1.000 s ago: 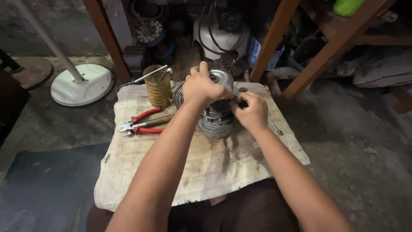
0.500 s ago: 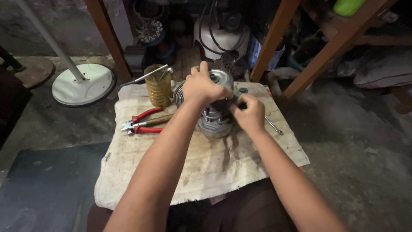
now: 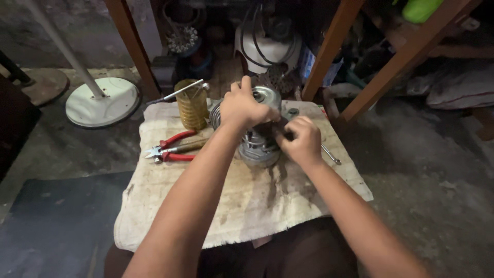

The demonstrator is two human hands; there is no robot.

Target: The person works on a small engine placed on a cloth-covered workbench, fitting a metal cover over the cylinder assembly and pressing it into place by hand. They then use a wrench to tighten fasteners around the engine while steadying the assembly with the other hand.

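The motor (image 3: 257, 136) is gripped by the left hand (image 3: 246, 105), fingers curled over its top; at 3 o'clock, a dark tool is pinched in the right hand (image 3: 302, 140).

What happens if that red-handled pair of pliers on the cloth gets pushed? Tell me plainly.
The red-handled pliers lie flat on the stained cloth, so they would probably slide or drag, not roll. They look like rigid metal, likely heavy for their size. The cloth is soft and may bunch up under a push, which could nudge the yellowish jar close by.
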